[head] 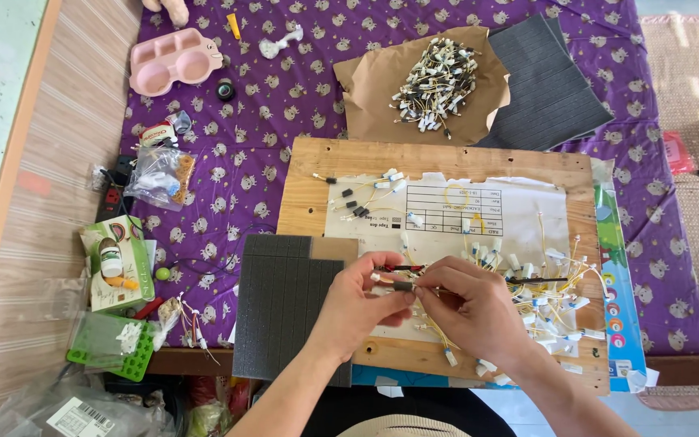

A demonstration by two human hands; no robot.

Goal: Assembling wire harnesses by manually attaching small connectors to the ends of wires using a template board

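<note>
Over the near edge of the wooden board [438, 158], a short wire piece with a dark sleeve [403, 286] is held between both hands — its long axis lies roughly level, left to right across the board. The left hand [359, 307] is closed on the sleeve's left end, thumb and forefinger pinched around it; the right hand [471, 303] is closed on the right end, its fingers [438, 279] curled over the wire that trails from the sleeve. Neither hand is plainly nearer: the sleeve sits in the gap between the two sets of fingertips and is touched by both. Just right of the hands a tangle of yellow wires with white connectors [544, 279] is spread on the board, while a dark foam block [281, 303] lies against the board's left edge. Beyond the board's far edge a heap of finished wire pieces [437, 81] rests on brown paper.
</note>
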